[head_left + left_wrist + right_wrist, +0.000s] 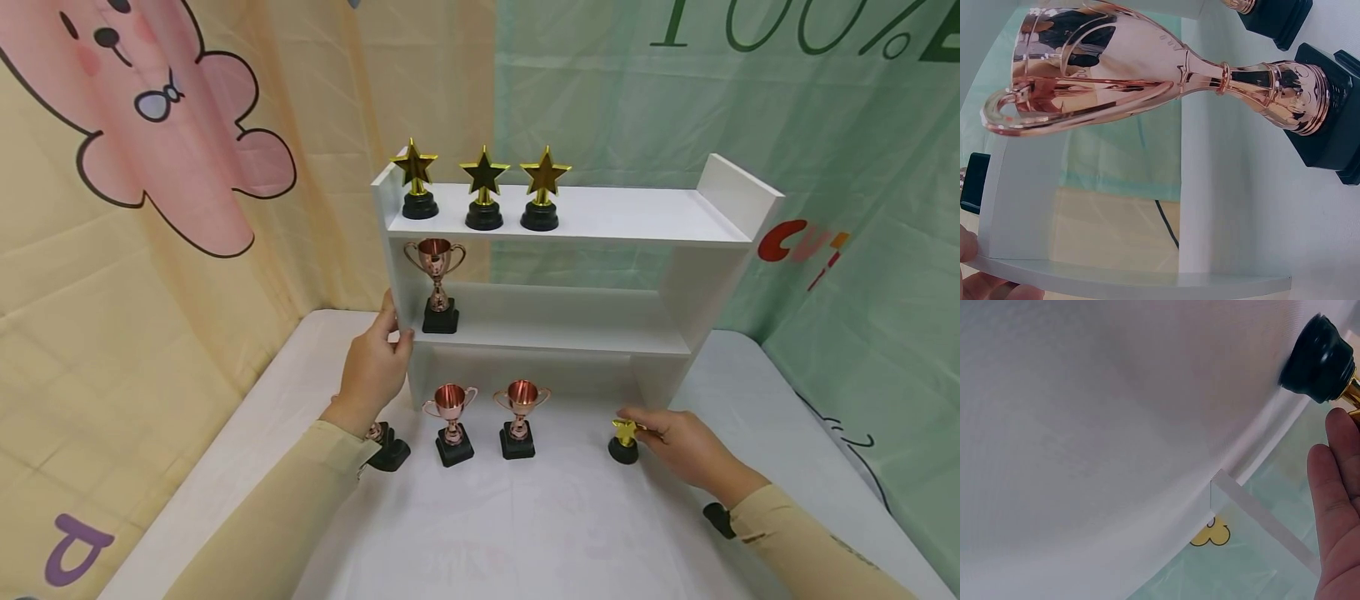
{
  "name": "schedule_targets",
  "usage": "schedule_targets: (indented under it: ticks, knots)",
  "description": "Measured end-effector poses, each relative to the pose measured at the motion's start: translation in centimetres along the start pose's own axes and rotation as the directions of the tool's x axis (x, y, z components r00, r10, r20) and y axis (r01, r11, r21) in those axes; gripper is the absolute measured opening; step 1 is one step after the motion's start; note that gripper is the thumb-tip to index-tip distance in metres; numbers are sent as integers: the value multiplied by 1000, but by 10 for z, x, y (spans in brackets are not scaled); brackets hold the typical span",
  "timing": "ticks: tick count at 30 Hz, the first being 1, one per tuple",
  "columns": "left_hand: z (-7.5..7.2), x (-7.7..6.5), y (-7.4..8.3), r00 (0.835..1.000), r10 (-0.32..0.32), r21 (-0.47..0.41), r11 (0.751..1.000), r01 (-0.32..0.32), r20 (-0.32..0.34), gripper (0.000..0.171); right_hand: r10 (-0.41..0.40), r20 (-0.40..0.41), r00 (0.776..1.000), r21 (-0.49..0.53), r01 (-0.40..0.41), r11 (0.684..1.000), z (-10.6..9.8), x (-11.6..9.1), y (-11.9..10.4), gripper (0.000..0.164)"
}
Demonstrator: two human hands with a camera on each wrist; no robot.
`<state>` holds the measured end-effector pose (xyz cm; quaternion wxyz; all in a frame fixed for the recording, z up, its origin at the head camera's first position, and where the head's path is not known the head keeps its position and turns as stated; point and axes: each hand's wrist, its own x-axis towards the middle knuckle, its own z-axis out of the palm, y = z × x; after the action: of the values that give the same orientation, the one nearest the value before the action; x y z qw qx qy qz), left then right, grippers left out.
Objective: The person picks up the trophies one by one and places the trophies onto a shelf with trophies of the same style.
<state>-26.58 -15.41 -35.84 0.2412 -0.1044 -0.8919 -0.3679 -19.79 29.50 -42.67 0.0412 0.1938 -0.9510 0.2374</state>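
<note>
My right hand (686, 450) pinches a small gold star trophy (624, 440) by its star, with the round black base low at the tabletop. In the right wrist view that black base (1319, 359) shows above the fingers (1329, 481). On the left, my left hand (375, 362) grips the side panel of a white shelf (555, 342), thumb at its front edge. One rose-gold cup trophy (437, 279) stands at the left of the middle tier. Two more cups, a left one (452, 417) and a right one (519, 412), stand before the shelf. My left wrist partly hides another cup (390, 450).
Three gold star trophies, left (417, 179), middle (484, 187) and right (542, 187), line the top tier's left half. A black object (718, 518) lies by the right wrist, partly covered. Curtains (600, 100) hang behind the white table (525, 533).
</note>
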Motion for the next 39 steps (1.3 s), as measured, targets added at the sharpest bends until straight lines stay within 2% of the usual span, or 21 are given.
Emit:
schedule_targets:
  ticks: [10, 20, 31, 39]
  knots:
    - [1, 0, 0, 1000, 15, 7, 1000, -15, -8, 67, 6, -6, 1000, -3, -6, 1000, -7, -2, -4, 43]
    - [0, 0, 0, 1000, -7, -27, 1000, 7, 9, 68, -38, -55, 998, -42, 36, 998, -16, -3, -12, 45]
    - [0, -1, 0, 1000, -13, -18, 1000, 13, 11, 68, -65, -89, 994, -63, 59, 996, -28, -3, -22, 45]
    - [0, -1, 0, 1000, -10, -10, 1000, 10, 5, 69, -122, -139, 983, -89, 110, 990, -39, -3, -30, 45]
